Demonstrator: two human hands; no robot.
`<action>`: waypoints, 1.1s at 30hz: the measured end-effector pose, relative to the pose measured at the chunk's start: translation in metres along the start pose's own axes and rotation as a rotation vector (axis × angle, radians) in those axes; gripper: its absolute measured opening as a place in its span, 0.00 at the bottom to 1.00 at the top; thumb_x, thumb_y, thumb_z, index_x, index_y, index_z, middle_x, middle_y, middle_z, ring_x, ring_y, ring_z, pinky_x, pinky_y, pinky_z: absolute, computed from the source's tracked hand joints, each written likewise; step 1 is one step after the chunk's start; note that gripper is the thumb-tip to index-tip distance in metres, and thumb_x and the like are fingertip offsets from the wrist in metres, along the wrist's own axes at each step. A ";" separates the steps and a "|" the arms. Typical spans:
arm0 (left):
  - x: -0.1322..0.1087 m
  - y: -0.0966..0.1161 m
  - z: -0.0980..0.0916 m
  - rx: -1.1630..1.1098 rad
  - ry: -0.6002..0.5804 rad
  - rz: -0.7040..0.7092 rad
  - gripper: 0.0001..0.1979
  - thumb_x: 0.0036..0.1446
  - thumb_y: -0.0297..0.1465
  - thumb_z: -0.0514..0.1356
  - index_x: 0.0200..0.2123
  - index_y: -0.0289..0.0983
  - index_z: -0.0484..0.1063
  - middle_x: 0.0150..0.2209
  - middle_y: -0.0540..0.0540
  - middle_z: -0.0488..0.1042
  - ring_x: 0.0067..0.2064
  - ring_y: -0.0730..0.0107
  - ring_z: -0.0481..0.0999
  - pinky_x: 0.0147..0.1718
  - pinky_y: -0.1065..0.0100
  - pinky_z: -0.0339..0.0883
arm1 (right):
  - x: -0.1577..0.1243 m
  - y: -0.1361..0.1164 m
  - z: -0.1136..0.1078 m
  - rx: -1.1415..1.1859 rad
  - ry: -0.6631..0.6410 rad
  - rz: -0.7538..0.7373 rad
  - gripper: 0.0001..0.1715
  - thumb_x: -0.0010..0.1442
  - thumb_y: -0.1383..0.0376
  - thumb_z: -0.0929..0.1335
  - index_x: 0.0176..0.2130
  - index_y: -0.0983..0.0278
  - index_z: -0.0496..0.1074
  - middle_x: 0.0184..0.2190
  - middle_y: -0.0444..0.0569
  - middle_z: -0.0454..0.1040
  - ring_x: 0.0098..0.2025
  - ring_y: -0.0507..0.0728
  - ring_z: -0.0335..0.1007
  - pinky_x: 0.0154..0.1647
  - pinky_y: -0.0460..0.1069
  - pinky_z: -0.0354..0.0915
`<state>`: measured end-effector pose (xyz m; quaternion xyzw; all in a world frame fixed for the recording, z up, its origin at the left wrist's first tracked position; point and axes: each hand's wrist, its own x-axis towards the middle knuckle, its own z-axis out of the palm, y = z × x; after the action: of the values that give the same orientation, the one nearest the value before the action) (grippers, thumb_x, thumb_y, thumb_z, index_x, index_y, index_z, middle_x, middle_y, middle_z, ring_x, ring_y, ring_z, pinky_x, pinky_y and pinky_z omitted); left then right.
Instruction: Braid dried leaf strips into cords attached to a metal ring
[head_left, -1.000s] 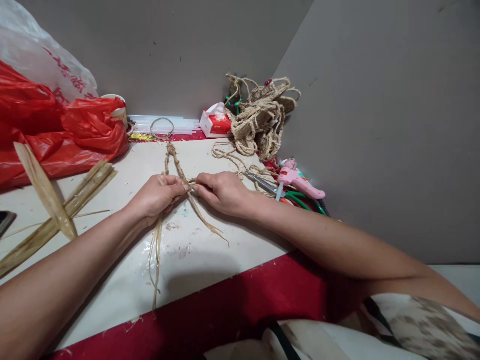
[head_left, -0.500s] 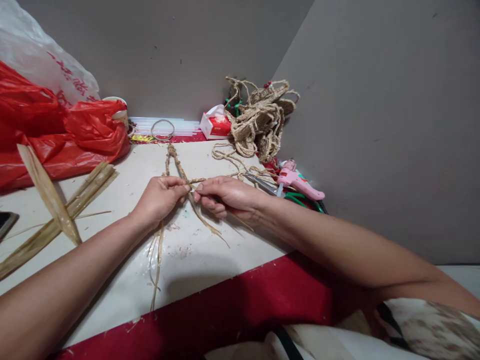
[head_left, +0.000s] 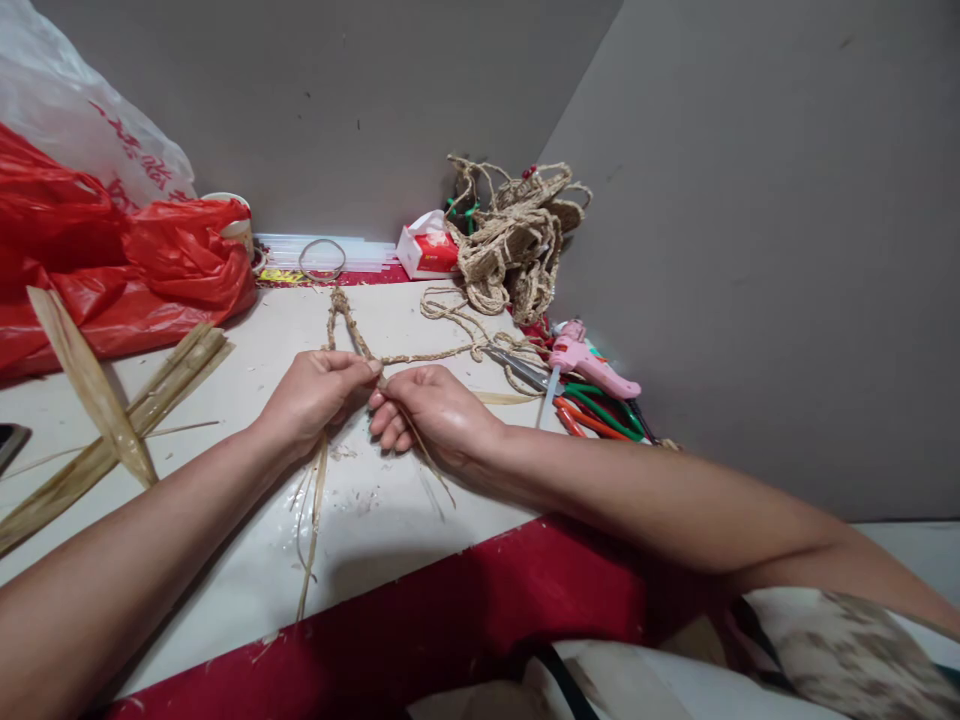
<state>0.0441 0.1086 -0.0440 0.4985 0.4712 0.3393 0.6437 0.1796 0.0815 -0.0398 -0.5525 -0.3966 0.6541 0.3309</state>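
Observation:
A twisted straw cord [head_left: 349, 322] lies bent in a narrow loop on the white tabletop, its bend pointing away from me. My left hand [head_left: 322, 388] pinches one leg of the cord between thumb and forefinger. Close against it, my right hand [head_left: 426, 408] is closed on the loose straw strands [head_left: 433, 466] at that leg's end, which trail out below the fingers. More thin strands hang from beneath my left hand toward the table's front. Exactly how the strands cross between the fingertips is hidden.
Broad dry leaf strips [head_left: 120, 440] and a red plastic bag [head_left: 180, 260] lie left. Behind are a tissue pack [head_left: 427, 246], a wire ring [head_left: 322, 260] and a heap of braided straw pieces [head_left: 517, 240]. Scissors [head_left: 517, 368], a pink glue gun [head_left: 592, 366] and orange-handled pliers [head_left: 592, 420] sit right.
My right hand has moved slightly left and down, turning so the strands run down past its fingers. More of the tools on the right shows. My left hand keeps its pinch.

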 end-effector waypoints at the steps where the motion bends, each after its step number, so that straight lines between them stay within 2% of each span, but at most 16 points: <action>1: 0.000 0.000 0.001 -0.008 0.013 0.000 0.09 0.46 0.32 0.63 0.21 0.32 0.69 0.13 0.54 0.62 0.14 0.85 0.53 0.13 0.76 0.41 | 0.000 0.000 0.002 -0.011 0.002 0.002 0.15 0.62 0.71 0.56 0.27 0.69 0.65 0.17 0.46 0.70 0.14 0.47 0.65 0.13 0.40 0.58; 6: 0.001 -0.002 0.003 -0.069 0.112 -0.022 0.05 0.44 0.27 0.63 0.23 0.33 0.68 0.13 0.54 0.64 0.13 0.83 0.57 0.13 0.76 0.44 | 0.000 -0.002 0.014 -0.039 -0.017 0.016 0.15 0.63 0.70 0.57 0.28 0.69 0.65 0.19 0.47 0.71 0.16 0.46 0.65 0.15 0.40 0.59; 9: 0.002 0.001 0.000 -0.099 0.138 -0.046 0.04 0.43 0.25 0.63 0.23 0.33 0.69 0.12 0.55 0.63 0.13 0.83 0.55 0.12 0.76 0.43 | -0.007 -0.017 0.009 -0.190 -0.163 0.036 0.15 0.63 0.67 0.59 0.27 0.69 0.67 0.21 0.49 0.73 0.18 0.48 0.67 0.18 0.42 0.61; 11: 0.003 0.003 -0.003 -0.125 0.116 -0.058 0.05 0.42 0.24 0.63 0.23 0.32 0.69 0.13 0.55 0.64 0.13 0.84 0.54 0.12 0.76 0.42 | -0.011 -0.030 -0.002 -0.365 -0.229 -0.022 0.16 0.61 0.64 0.64 0.25 0.69 0.68 0.20 0.49 0.73 0.19 0.49 0.67 0.20 0.43 0.61; 12: 0.003 0.004 -0.004 -0.145 0.089 -0.067 0.05 0.41 0.24 0.64 0.23 0.32 0.69 0.14 0.53 0.66 0.13 0.85 0.53 0.12 0.76 0.41 | -0.011 -0.036 -0.009 -0.440 -0.191 -0.109 0.16 0.59 0.62 0.66 0.23 0.69 0.68 0.20 0.49 0.73 0.20 0.49 0.66 0.21 0.43 0.60; 14: 0.004 0.006 -0.006 -0.186 0.038 -0.088 0.05 0.41 0.25 0.64 0.23 0.31 0.69 0.19 0.50 0.71 0.13 0.87 0.52 0.12 0.76 0.40 | -0.007 -0.041 -0.023 -0.520 -0.002 -0.342 0.15 0.57 0.62 0.68 0.24 0.69 0.69 0.21 0.48 0.72 0.22 0.49 0.66 0.23 0.43 0.60; 15: 0.004 0.007 -0.007 -0.203 0.019 -0.100 0.05 0.41 0.24 0.64 0.23 0.31 0.69 0.21 0.48 0.73 0.13 0.88 0.51 0.12 0.76 0.39 | -0.002 -0.040 -0.029 -0.526 0.085 -0.427 0.14 0.57 0.62 0.68 0.25 0.69 0.70 0.22 0.47 0.72 0.24 0.49 0.66 0.24 0.42 0.60; 16: 0.004 0.008 -0.007 -0.215 0.008 -0.108 0.05 0.42 0.24 0.64 0.23 0.31 0.69 0.23 0.47 0.74 0.13 0.88 0.51 0.12 0.76 0.38 | 0.003 -0.038 -0.033 -0.518 0.115 -0.454 0.13 0.58 0.63 0.67 0.27 0.69 0.71 0.23 0.47 0.72 0.25 0.49 0.65 0.24 0.42 0.59; 17: 0.005 0.008 -0.008 -0.221 0.000 -0.110 0.05 0.42 0.24 0.64 0.23 0.30 0.69 0.24 0.46 0.74 0.13 0.89 0.50 0.12 0.77 0.37 | 0.009 -0.034 -0.036 -0.493 0.084 -0.428 0.12 0.59 0.62 0.66 0.28 0.69 0.71 0.24 0.48 0.73 0.26 0.48 0.65 0.25 0.42 0.59; 21: 0.006 0.006 -0.009 -0.194 -0.039 -0.098 0.05 0.43 0.25 0.63 0.23 0.30 0.68 0.21 0.48 0.72 0.13 0.88 0.52 0.12 0.77 0.38 | 0.024 -0.020 -0.031 -0.203 -0.238 -0.174 0.13 0.61 0.63 0.64 0.29 0.69 0.69 0.25 0.49 0.72 0.24 0.48 0.65 0.25 0.43 0.62; 23: 0.006 0.004 -0.008 -0.177 -0.022 -0.084 0.06 0.43 0.25 0.62 0.25 0.31 0.67 0.19 0.50 0.70 0.13 0.87 0.52 0.12 0.78 0.38 | 0.024 -0.019 -0.025 -0.077 -0.332 -0.084 0.13 0.61 0.63 0.65 0.29 0.69 0.67 0.22 0.45 0.68 0.20 0.45 0.60 0.21 0.42 0.60; 25: 0.006 0.002 -0.007 -0.157 0.016 -0.057 0.08 0.42 0.24 0.62 0.28 0.33 0.66 0.18 0.51 0.69 0.12 0.86 0.52 0.12 0.77 0.38 | 0.022 -0.022 -0.021 -0.043 -0.377 -0.022 0.14 0.61 0.62 0.66 0.28 0.68 0.64 0.18 0.39 0.61 0.15 0.43 0.49 0.13 0.39 0.50; 27: 0.005 0.000 -0.006 -0.130 0.046 -0.024 0.10 0.42 0.24 0.62 0.29 0.35 0.65 0.18 0.52 0.69 0.12 0.85 0.52 0.12 0.77 0.40 | 0.021 -0.025 -0.021 -0.070 -0.384 0.009 0.15 0.60 0.60 0.66 0.27 0.67 0.63 0.15 0.35 0.53 0.14 0.42 0.40 0.11 0.38 0.40; 33: 0.001 0.001 -0.003 -0.021 0.087 0.035 0.09 0.43 0.25 0.62 0.29 0.36 0.64 0.15 0.53 0.67 0.13 0.83 0.55 0.13 0.76 0.42 | 0.027 -0.026 -0.027 -0.213 -0.392 0.116 0.20 0.60 0.54 0.64 0.26 0.66 0.62 0.12 0.34 0.48 0.12 0.43 0.36 0.09 0.39 0.37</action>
<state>0.0412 0.1108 -0.0438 0.4848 0.4862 0.3768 0.6217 0.2012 0.1212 -0.0311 -0.4683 -0.4878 0.7214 0.1493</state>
